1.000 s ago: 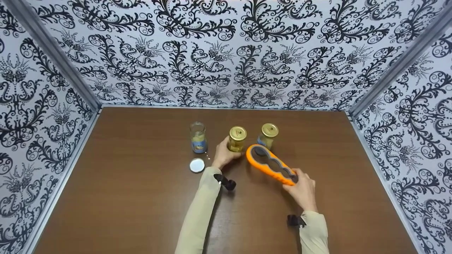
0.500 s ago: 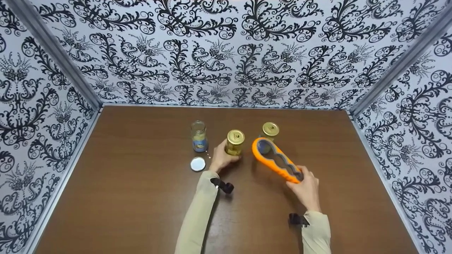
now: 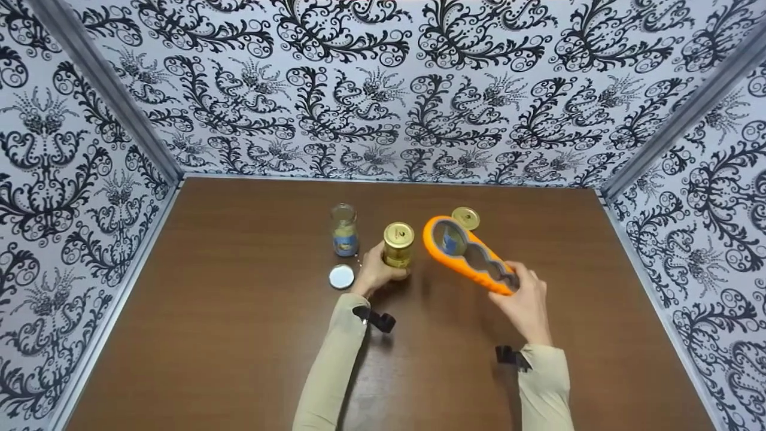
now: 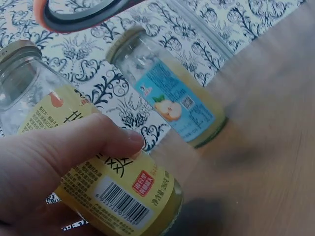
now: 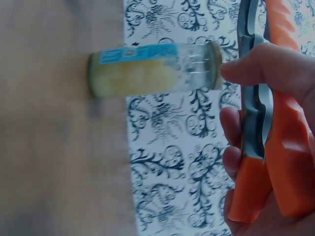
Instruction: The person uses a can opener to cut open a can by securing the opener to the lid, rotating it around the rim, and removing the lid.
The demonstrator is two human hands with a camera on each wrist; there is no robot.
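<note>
My left hand [image 3: 377, 272] grips a glass jar [image 3: 398, 236] with a gold lid and a yellow label [image 4: 120, 206], its thumb across the label. My right hand [image 3: 528, 305] holds the end of an orange jar opener [image 3: 458, 266] with scalloped grey inner edges. The opener's two arms [image 5: 290, 152] stand apart, and its wide end is to the right of the held jar. Behind it, partly hidden in the head view, another jar with a gold lid [image 3: 465, 218] and a blue label [image 4: 177, 101] stands upright on the table, apart from both hands.
Left of the left hand stands a lidless glass jar [image 3: 344, 233] with a blue label and pale contents. A loose lid [image 3: 342, 276], white side up, lies in front of it. Patterned walls [image 3: 383, 108] enclose the brown table [image 3: 239, 335] at the back and sides.
My left hand has drawn the yellow-label jar slightly left and toward me. The jar opener has shifted up in the head view and now covers most of the jar behind it.
</note>
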